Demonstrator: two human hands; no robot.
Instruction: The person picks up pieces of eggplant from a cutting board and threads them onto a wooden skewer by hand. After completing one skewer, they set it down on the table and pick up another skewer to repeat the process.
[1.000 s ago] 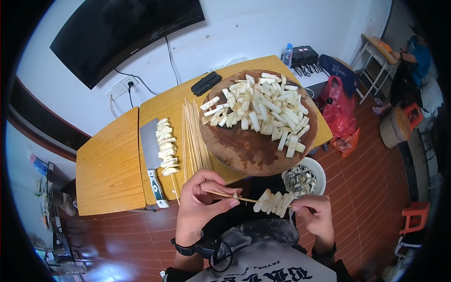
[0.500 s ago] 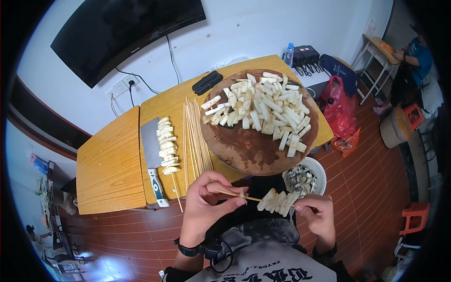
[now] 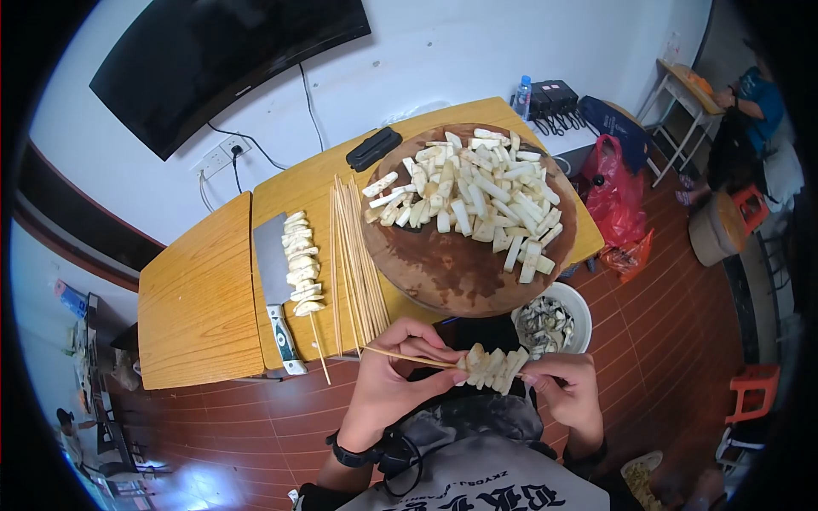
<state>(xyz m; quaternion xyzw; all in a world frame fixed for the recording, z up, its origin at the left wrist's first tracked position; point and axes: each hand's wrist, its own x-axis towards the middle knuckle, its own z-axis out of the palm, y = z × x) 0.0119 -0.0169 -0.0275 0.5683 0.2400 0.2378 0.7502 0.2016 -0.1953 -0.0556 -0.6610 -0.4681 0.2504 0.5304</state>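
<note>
In front of my body, a thin wooden skewer (image 3: 400,355) runs sideways between my hands. Several pale vegetable pieces (image 3: 492,370), perhaps eggplant, are packed side by side on it. My left hand (image 3: 394,372) is closed on the skewer, its fingertips against the left end of the row. At the other end, my right hand (image 3: 566,387) pinches the skewer just past the last piece. A loaded skewer (image 3: 302,264) lies on the table beside a cleaver (image 3: 273,260). Loose bare skewers (image 3: 356,264) rest to the right of it. Cut strips (image 3: 477,187) are heaped on a round wooden board (image 3: 443,277).
The yellow table (image 3: 200,298) stands against the wall. Below the board is a white bucket (image 3: 584,319) of dark and pale scraps. A black case (image 3: 375,150) sits behind the board. Red plastic bags (image 3: 615,200) hang at the right; a seated person (image 3: 758,106) is beyond.
My left hand has moved right along the skewer, bringing a piece up against the row. The hands are closer together. At the lower right, a shoe has come into view.
</note>
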